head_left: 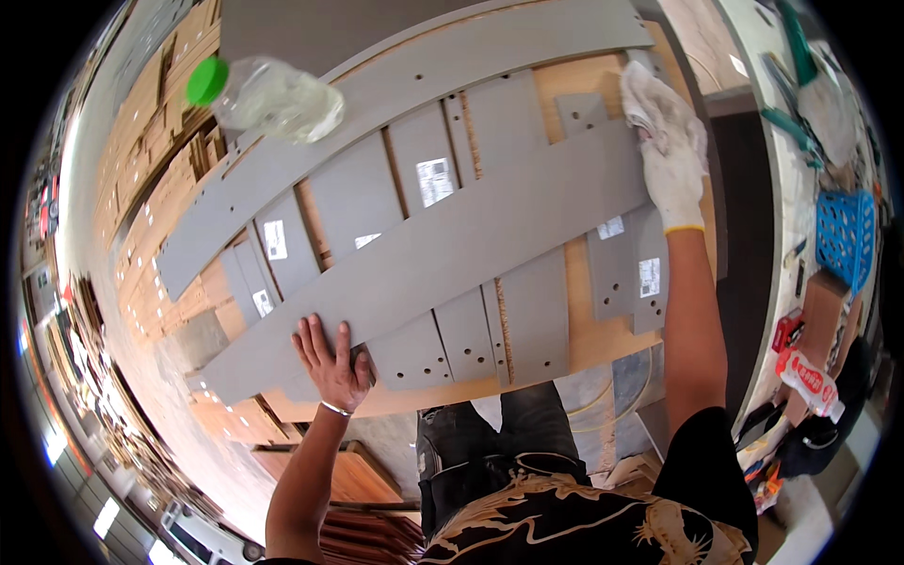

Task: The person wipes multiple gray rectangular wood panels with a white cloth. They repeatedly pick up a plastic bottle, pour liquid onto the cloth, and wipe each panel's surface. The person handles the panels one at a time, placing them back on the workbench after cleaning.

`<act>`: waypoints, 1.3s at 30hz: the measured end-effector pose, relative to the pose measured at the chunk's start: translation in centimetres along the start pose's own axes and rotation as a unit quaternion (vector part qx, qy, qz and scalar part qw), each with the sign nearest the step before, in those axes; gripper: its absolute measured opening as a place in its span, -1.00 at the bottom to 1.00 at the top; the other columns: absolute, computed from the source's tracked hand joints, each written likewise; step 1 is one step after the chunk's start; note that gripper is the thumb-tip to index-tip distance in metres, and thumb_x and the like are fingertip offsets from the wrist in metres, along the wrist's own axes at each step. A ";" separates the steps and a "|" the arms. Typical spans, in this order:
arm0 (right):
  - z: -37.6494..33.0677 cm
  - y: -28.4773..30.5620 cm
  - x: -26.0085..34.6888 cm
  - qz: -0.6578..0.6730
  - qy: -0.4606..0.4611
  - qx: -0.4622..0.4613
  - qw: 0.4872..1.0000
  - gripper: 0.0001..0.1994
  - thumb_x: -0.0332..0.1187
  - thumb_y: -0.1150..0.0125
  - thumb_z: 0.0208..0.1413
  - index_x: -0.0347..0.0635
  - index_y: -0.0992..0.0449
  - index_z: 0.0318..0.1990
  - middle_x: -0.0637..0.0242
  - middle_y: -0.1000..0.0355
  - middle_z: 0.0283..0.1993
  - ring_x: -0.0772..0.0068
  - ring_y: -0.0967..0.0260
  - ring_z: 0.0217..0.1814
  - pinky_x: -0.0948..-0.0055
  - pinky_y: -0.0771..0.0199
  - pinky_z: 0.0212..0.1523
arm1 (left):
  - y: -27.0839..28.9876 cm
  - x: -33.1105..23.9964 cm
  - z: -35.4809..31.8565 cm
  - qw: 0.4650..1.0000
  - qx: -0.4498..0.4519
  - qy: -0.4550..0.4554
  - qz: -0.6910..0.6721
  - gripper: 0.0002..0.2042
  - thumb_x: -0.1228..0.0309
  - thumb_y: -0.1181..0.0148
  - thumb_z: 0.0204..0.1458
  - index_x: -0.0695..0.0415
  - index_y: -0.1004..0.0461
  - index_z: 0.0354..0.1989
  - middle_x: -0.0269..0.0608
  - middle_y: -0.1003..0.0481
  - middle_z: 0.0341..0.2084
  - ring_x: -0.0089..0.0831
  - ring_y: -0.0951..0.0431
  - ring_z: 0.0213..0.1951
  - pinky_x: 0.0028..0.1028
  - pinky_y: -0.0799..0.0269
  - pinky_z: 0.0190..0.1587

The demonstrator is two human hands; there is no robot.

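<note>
Long panel [461, 235], lying near-left to far-right, is overlain near by spread left hand [333, 365], far by right hand [672, 169], seemingly gripping cloth [652, 102].

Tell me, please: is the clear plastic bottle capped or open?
Capped: the green cap covers the mouth of the clear bottle.

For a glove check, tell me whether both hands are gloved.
No, the right hand wears a white glove; the left hand is bare.
</note>
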State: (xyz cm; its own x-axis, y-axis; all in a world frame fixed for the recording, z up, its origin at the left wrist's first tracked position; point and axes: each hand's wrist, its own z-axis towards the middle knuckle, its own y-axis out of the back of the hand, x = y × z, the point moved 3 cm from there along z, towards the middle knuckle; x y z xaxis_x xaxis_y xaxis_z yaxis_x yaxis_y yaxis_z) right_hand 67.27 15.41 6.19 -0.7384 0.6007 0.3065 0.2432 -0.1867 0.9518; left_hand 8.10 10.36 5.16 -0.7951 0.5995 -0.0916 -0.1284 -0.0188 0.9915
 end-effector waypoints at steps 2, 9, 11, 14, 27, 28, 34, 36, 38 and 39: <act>-2.3 0.2 3.2 0.011 0.059 -0.044 0.997 -0.39 -0.23 -0.23 0.21 0.08 -0.40 0.45 0.01 -0.27 0.51 -0.20 -0.03 0.63 -0.05 -0.08 0.59 | 0.1 -0.1 0.3 1.000 -0.007 0.012 -0.006 -0.41 0.11 0.03 0.33 -0.04 -0.27 0.52 0.36 -0.08 0.51 0.41 -0.03 0.52 0.34 0.21 0.51; -18.1 -5.6 22.9 0.029 0.401 0.142 0.904 -0.42 -0.12 -0.22 0.16 -0.01 -0.50 0.36 0.23 -0.34 0.49 0.08 -0.10 0.63 -0.03 0.28 0.69 | 0.0 0.0 -0.1 0.999 -0.002 0.039 -0.031 -0.44 0.17 -0.07 0.26 -0.08 -0.38 0.46 0.36 -0.17 0.46 0.36 -0.08 0.51 0.31 0.20 0.52; -22.0 -8.3 28.6 0.087 0.414 0.269 0.866 -0.41 -0.15 -0.12 0.23 -0.06 -0.44 0.42 0.23 -0.22 0.60 0.16 0.06 0.72 -0.03 0.44 0.71 | -0.2 0.1 -0.3 0.998 0.007 0.044 -0.046 -0.43 0.15 -0.13 0.18 -0.06 -0.44 0.40 0.36 -0.23 0.42 0.37 -0.11 0.50 0.33 0.20 0.52; -26.8 -11.0 37.2 0.118 0.496 0.307 0.804 -0.42 -0.10 0.06 0.35 -0.01 -0.39 0.48 0.22 -0.12 0.65 0.18 0.20 0.76 0.04 0.60 0.71 | -0.5 0.7 -0.9 0.996 0.065 0.052 -0.033 -0.44 0.08 -0.25 0.00 0.01 -0.58 0.20 0.15 -0.40 0.33 0.36 -0.31 0.34 0.36 -0.02 0.41; -17.5 -4.3 24.6 -0.043 0.490 0.214 0.844 -0.31 -0.41 -0.27 0.07 0.07 -0.41 0.45 0.18 -0.28 0.54 -0.02 -0.06 0.65 -0.13 0.13 0.64 | 0.6 0.6 -0.3 0.985 -0.006 0.100 -0.143 -0.32 0.30 -0.26 0.01 -0.17 -0.41 0.43 0.08 -0.18 0.53 -0.01 -0.14 0.56 0.11 0.06 0.56; -18.0 -4.5 25.9 -0.025 0.486 0.227 0.844 -0.29 -0.41 -0.30 0.06 0.07 -0.39 0.46 0.18 -0.26 0.56 -0.01 -0.03 0.66 -0.10 0.13 0.65 | 0.6 0.6 -0.5 0.984 -0.010 0.100 -0.147 -0.32 0.30 -0.27 0.01 -0.18 -0.41 0.43 0.07 -0.18 0.53 -0.02 -0.14 0.56 0.10 0.05 0.56; -26.1 -10.7 41.5 0.017 0.643 0.220 0.733 -0.40 -0.21 -0.24 0.19 0.02 -0.44 0.42 0.22 -0.35 0.49 0.03 -0.13 0.60 0.00 0.14 0.66 | -1.2 0.7 -1.4 0.979 0.027 0.075 -0.189 -0.37 0.18 -0.27 0.07 -0.07 -0.43 0.40 0.05 -0.34 0.40 -0.02 -0.27 0.47 0.07 -0.02 0.54; -30.2 -13.0 46.6 0.014 0.659 0.194 0.726 -0.43 -0.15 -0.18 0.24 -0.02 -0.45 0.41 0.19 -0.32 0.51 0.00 -0.11 0.61 0.01 0.15 0.66 | -2.8 0.6 -1.7 0.972 0.031 0.083 -0.219 -0.33 0.19 -0.29 0.03 -0.07 -0.41 0.41 0.04 -0.29 0.44 -0.01 -0.27 0.47 0.06 -0.10 0.52; -33.5 -15.3 51.0 0.047 0.685 0.196 0.700 -0.43 -0.12 -0.17 0.24 -0.05 -0.46 0.39 0.20 -0.26 0.54 0.03 -0.05 0.64 0.02 0.14 0.66 | -2.1 0.8 -0.9 0.968 0.000 0.086 -0.237 -0.33 0.19 -0.27 0.05 -0.05 -0.40 0.42 0.01 -0.25 0.49 -0.01 -0.26 0.48 0.01 -0.16 0.50; -33.9 -15.7 51.9 0.036 0.689 0.207 0.694 -0.44 -0.10 -0.12 0.29 -0.05 -0.44 0.40 0.22 -0.25 0.55 0.06 -0.02 0.65 0.04 0.16 0.66 | -1.5 0.9 -0.5 0.972 -0.022 0.083 -0.221 -0.35 0.18 -0.26 0.07 -0.05 -0.40 0.42 -0.02 -0.24 0.50 -0.02 -0.27 0.48 0.00 -0.16 0.50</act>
State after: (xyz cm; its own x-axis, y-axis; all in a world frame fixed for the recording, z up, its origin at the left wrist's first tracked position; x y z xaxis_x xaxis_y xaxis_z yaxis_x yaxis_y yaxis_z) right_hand 3.83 23.19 7.41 -0.5471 -0.7646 0.3406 0.2593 0.2321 0.9375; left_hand 7.28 10.48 3.52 -0.7411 0.4196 -0.5242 -0.5006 0.1750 0.8478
